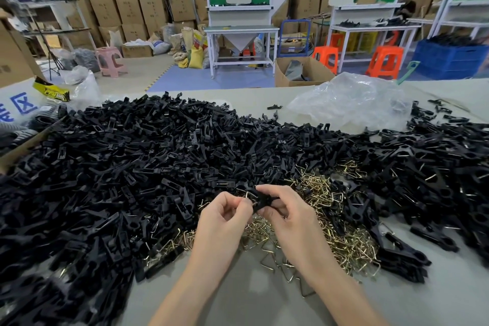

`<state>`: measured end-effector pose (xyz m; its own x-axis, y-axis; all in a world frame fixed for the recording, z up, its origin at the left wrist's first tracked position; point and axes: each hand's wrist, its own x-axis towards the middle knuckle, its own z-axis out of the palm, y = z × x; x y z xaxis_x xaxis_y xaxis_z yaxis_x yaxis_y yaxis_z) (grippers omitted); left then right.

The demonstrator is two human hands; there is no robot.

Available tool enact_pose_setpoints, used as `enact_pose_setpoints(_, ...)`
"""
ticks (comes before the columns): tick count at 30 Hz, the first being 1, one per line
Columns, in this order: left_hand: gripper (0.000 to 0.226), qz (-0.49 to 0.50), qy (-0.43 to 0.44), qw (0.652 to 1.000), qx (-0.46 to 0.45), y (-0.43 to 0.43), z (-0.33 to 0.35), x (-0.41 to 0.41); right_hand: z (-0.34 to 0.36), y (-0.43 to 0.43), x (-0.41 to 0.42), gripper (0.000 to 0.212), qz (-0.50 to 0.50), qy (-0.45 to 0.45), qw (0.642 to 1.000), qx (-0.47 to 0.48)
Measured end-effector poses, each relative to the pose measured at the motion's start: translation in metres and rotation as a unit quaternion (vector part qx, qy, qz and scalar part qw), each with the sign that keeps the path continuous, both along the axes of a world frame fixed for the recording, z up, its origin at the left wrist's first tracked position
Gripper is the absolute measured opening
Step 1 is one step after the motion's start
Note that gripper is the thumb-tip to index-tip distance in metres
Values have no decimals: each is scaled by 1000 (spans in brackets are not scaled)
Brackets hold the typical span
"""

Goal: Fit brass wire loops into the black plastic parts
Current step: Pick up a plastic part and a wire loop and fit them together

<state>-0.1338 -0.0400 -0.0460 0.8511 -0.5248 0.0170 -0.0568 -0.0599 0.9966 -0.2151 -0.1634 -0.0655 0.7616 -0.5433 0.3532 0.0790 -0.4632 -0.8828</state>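
Between the two hands, above the desk [251,299], a black part [265,200] lies roughly crosswise, gripped by the right hand [284,213]. The left hand [225,216] pinches a brass loop [248,196] at its left end. Fingers hide the slot, so I cannot tell whether the loop is seated.

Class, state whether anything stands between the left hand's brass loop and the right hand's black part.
Nothing visible does: the left hand pinches the brass loop right at the black part in the right hand.
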Motion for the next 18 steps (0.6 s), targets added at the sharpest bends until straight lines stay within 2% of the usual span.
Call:
enact_pose_setpoints(4, 20, -102, 97, 990, -17, 3, 5, 5, 2, 0, -2, 54, 45, 20, 999, 8)
enact_pose_setpoints(6, 32, -128, 128, 983, -33, 5, 3, 10, 4, 2, -3, 50, 80, 30, 996, -15)
enact_pose_setpoints(8, 29, -150, 146, 977, -38, 7, 2, 11, 5, 4, -3, 46, 101, 29, 994, -39)
enact_pose_setpoints(10, 40, -176, 167, 969, -43, 9, 2, 10, 8, 3, -3, 45, 111, 27, 993, -38)
enact_pose_setpoints(12, 58, -211, 169, 962, -40, 10, 4, 9, 10, 3, -5, 49, 140, 20, 990, 1)
enact_pose_setpoints(15, 61, -268, 123, 956, -9, 12, 4, 8, 13, 5, -6, 50, 185, 36, 981, 32)
enact_pose_setpoints(17, 71, -279, 111, 954, 9, 13, 4, 8, 14, 7, -7, 42, 205, 42, 977, 47)
enact_pose_setpoints(18, 70, -275, 102, 956, 20, 14, 4, 8, 15, 7, -7, 36, 200, 45, 978, 33)
